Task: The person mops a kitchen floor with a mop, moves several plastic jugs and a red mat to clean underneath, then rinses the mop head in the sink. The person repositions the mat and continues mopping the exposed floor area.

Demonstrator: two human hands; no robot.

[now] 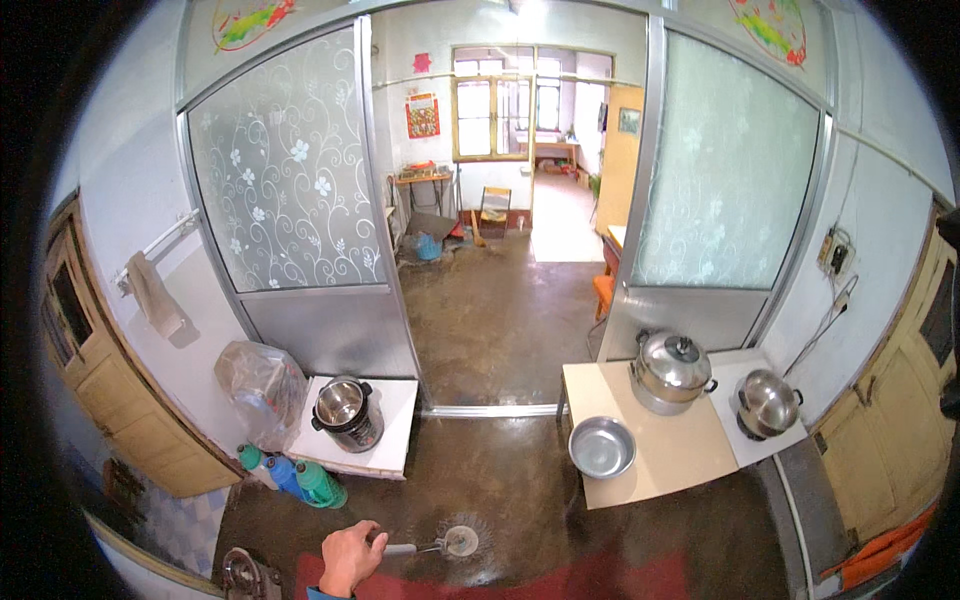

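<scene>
My left hand [351, 559], with a blue sleeve cuff at the wrist, reaches in from the bottom of the view. Its fingers are curled round the grey handle [400, 549] of a mop, seen foreshortened from above. The mop's round pale disc [460, 541] rests on the brown floor [517, 487], with thin strands fanned out around it. Near the disc the floor looks shiny. A red mat [600, 574] lies just below the mop head. My right hand is out of view.
Left, a white low table [394, 420] bears an electric pressure cooker [351, 420], with several bottles [319, 484] beside it. Right, a beige table [675, 465] bears a metal basin [601, 446] and a lidded steamer pot [671, 371]. A metal door track [502, 411] crosses the doorway.
</scene>
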